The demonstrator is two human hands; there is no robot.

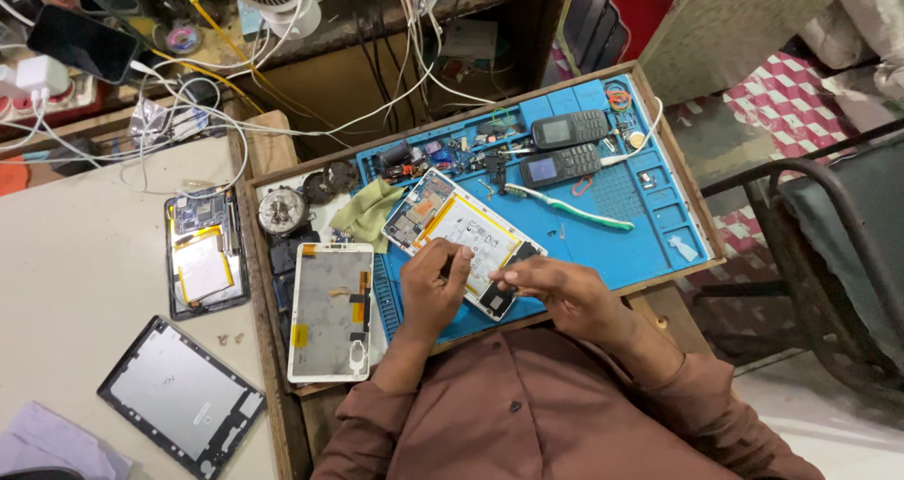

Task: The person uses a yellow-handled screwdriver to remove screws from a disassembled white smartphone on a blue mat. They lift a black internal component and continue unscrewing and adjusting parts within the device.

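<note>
An opened tablet (pixel 461 226) with its white battery and circuit board exposed lies tilted on the blue work mat (pixel 621 245). My left hand (pixel 431 287) rests on the tablet's near-left side, fingers curled, with a thin dark tool tip showing at the fingertips by the battery. My right hand (pixel 556 287) sits on the tablet's lower right corner, fingers pinched together over its dark end. Whether the right fingers hold a small part cannot be told.
A white tablet back cover (pixel 330 311) lies left of my hands. Two keypad phones (pixel 565 146), a white-green toothbrush (pixel 570 207) and a green cloth (pixel 365 212) lie on the mat. Another opened tablet (pixel 202 254) and a grey panel (pixel 179 391) rest on the left table. A chair (pixel 829 245) stands right.
</note>
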